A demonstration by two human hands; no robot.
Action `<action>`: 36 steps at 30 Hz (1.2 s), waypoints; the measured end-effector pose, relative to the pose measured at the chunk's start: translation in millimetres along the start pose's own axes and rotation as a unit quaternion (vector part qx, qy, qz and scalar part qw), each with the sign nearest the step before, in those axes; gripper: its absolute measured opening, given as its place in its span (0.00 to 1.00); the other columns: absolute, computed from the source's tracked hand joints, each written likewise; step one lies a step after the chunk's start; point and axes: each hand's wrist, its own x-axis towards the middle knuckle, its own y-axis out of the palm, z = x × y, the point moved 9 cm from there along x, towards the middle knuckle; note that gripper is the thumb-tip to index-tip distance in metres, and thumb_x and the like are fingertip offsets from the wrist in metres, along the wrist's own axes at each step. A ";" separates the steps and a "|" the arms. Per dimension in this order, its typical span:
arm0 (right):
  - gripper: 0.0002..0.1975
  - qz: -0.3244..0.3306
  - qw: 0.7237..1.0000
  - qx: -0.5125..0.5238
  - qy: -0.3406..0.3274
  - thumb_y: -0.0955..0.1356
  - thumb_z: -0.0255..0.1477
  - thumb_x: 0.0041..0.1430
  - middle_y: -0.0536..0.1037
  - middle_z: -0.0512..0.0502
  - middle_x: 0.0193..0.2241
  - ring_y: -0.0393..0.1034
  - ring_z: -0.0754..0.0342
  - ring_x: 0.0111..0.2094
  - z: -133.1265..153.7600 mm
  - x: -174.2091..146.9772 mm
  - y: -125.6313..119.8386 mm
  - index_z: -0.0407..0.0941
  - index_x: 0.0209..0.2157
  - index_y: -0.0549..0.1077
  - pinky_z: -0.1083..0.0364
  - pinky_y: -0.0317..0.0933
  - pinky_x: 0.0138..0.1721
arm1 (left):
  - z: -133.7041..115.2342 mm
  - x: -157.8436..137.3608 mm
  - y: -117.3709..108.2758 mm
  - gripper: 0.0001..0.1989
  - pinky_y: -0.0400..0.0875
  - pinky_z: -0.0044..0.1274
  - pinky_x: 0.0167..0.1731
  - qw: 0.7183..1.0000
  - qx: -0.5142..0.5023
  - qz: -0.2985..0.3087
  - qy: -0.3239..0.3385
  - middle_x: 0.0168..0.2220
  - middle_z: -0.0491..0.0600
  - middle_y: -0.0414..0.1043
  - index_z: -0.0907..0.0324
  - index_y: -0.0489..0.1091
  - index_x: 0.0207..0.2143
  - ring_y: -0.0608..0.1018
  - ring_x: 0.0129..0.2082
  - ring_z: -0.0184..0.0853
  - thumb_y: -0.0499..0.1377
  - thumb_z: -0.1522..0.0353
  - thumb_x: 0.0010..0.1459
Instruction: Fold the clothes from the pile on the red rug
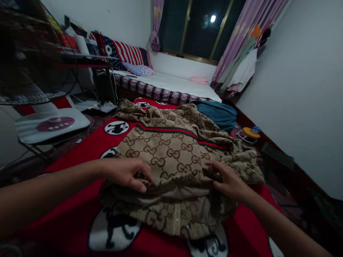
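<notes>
A tan jacket (171,150) with a brown monogram print and a green-red-green stripe lies spread on a red blanket (80,160). Its sleeves reach out to either side, and the lower part, with its gathered hem (160,216), is rumpled toward me. My left hand (128,175) rests at the left of the lower folds, its thumb and index finger apart. Over the right of the same folds is my right hand (226,180), fingers spread and touching the cloth. Some fingertips of both hands are hidden or dim. Neither hand visibly grips the fabric.
At the left stand an electric fan (55,123) and a cluttered desk (88,57). A bed (166,80) with pillows lies beyond, under the window. Teal cloth (217,114) sits past the jacket, and a yellow round object (251,132) is at the right by the wall.
</notes>
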 end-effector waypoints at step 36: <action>0.24 -0.251 0.966 -0.053 0.044 0.58 0.41 0.64 0.55 0.43 0.65 0.47 0.42 0.65 1.2 178.6 59.9 0.48 0.58 0.64 0.38 0.46 0.60 | 167.0 -29.8 -222.3 0.17 0.67 0.36 0.47 0.714 0.102 -0.602 -0.344 0.49 0.61 0.73 0.64 0.69 0.49 0.74 0.50 0.48 0.54 0.66 0.60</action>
